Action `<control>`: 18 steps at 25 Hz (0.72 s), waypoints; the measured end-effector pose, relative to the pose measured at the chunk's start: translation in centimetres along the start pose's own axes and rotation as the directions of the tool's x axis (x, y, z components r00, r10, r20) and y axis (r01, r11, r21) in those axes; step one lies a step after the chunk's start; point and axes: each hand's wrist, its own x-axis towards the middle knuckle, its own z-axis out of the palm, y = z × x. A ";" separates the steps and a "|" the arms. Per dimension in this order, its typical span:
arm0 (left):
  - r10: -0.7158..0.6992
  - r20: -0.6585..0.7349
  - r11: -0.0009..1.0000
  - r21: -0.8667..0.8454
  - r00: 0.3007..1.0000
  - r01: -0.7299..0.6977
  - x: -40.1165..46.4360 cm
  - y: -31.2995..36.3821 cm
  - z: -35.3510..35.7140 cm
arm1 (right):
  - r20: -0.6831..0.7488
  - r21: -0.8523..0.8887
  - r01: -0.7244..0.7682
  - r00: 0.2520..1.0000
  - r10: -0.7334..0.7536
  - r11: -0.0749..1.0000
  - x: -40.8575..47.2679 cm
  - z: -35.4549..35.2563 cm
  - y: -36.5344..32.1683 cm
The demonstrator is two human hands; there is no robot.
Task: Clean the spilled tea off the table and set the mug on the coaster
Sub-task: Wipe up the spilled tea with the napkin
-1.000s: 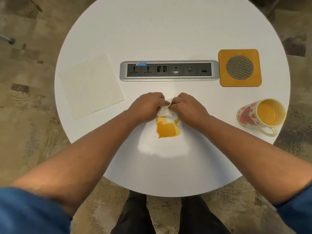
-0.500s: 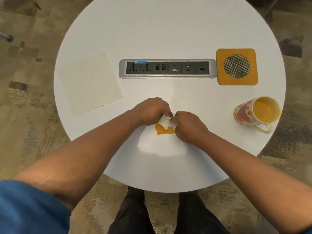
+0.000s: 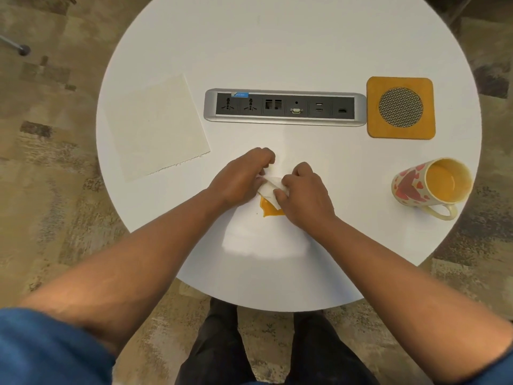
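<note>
While hands [image 3: 273, 184] press tissue [image 3: 270, 187], mug [image 3: 431, 184] lies tipped, tea-stained inside.

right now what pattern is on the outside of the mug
Red and pink hearts on a cream mug, seen in the head view.

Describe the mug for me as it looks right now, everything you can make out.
The mug lies tipped on its side near the table's right edge, mouth facing right and toward the camera. It looks ceramic: cream outside with red and pink hearts, yellow-orange inside, pale handle resting toward the near side. Neither hand touches it. It sits apart from the coaster, nearer the camera.
</note>
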 end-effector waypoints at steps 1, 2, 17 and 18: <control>-0.036 -0.071 0.999 -0.027 0.997 0.034 -0.2 -0.4 -0.1 | 0.013 -0.044 0.014 1.000 -0.013 0.999 0.0 0.1 -0.3; -0.079 -0.160 0.996 -0.059 0.984 0.070 -0.4 -0.8 -0.2 | 0.020 -0.083 0.027 0.999 -0.025 0.996 0.1 0.2 -0.5; -0.286 -0.458 0.939 0.041 0.842 0.342 -5.9 -4.9 2.6 | 0.100 -0.123 0.108 0.990 -0.096 0.987 0.9 0.4 -1.2; -0.284 -0.460 0.937 0.053 0.841 0.346 -6.0 -4.8 2.8 | 0.072 -0.068 0.074 0.995 -0.069 0.995 0.9 0.1 -1.2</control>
